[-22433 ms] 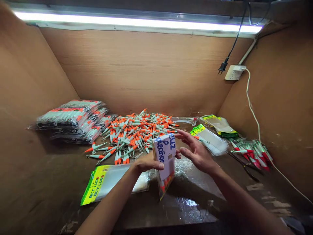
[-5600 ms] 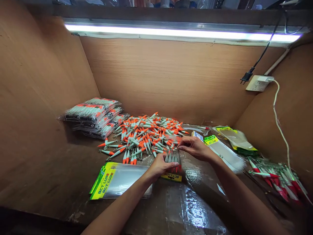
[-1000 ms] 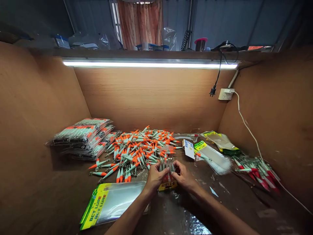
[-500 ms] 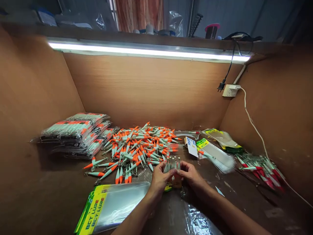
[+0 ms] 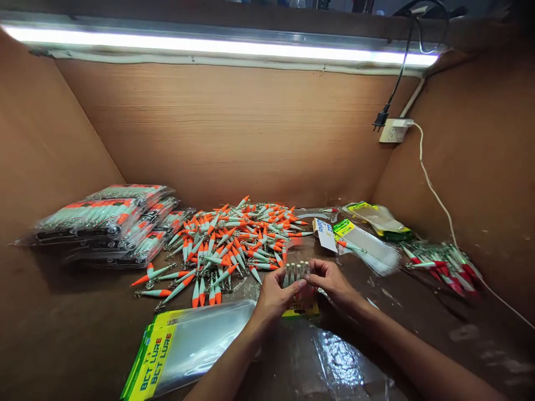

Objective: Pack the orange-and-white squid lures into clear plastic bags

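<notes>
The left hand [image 5: 273, 292] and the right hand [image 5: 333, 281] both pinch a small clear packet [image 5: 297, 274], thumbs and fingertips closed on its two side edges. It stands upright just above the table [image 5: 346, 362], in front of the person, with a row of lures inside and a yellow strip at its lower end.

It looks light. The film is thin, soft and probably slippery, while the lures inside are stiff and seem to carry metal hooks that could pierce the plastic or a finger. So the flat side edges or the yellow strip are the safer places to grip, not the bulging middle.

Just behind the hands lies a loose pile of orange and white lures [image 5: 234, 239]. Near the left forearm is a stack of empty bags [image 5: 188, 351] printed BCT LURE. Further left, filled packets [image 5: 104, 220] are heaped against the wall. To the right are a white card [image 5: 325, 234], more bags [image 5: 370, 253] and a bunch of red and white lures [image 5: 443, 264].
</notes>
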`<act>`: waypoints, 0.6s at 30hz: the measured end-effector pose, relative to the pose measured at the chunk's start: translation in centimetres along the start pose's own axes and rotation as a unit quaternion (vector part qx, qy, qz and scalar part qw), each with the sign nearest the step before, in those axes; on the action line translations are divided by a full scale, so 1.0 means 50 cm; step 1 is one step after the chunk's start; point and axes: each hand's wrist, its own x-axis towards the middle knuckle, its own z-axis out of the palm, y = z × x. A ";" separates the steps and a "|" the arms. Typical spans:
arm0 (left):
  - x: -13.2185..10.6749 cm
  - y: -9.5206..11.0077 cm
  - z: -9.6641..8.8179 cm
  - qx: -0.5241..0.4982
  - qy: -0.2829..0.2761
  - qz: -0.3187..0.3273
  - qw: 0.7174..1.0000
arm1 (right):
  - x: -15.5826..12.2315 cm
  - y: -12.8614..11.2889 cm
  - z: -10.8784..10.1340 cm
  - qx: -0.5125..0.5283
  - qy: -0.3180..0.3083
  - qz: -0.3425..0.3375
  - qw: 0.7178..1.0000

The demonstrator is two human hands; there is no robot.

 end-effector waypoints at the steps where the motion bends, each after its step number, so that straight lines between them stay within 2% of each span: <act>1: -0.001 0.000 0.001 0.003 0.003 0.005 1.000 | 0.000 0.003 0.002 0.008 0.000 0.004 1.000; 5: -0.007 0.004 0.007 -0.038 0.032 0.003 0.999 | -0.003 0.017 0.011 0.042 -0.005 -0.003 0.999; 9: -0.014 0.014 0.006 -0.066 0.012 -0.011 0.998 | -0.006 0.017 0.015 0.031 -0.013 -0.036 0.999; 13: -0.017 0.031 -0.002 -0.063 -0.005 -0.025 0.998 | -0.003 0.014 0.013 0.010 0.014 -0.046 0.999; 16: -0.015 0.036 -0.005 -0.074 0.005 -0.014 0.997 | 0.000 0.007 0.007 0.000 0.024 -0.051 0.998; 18: -0.014 0.036 -0.005 -0.071 0.012 -0.002 0.997 | 0.002 -0.004 -0.001 -0.029 0.041 -0.081 0.995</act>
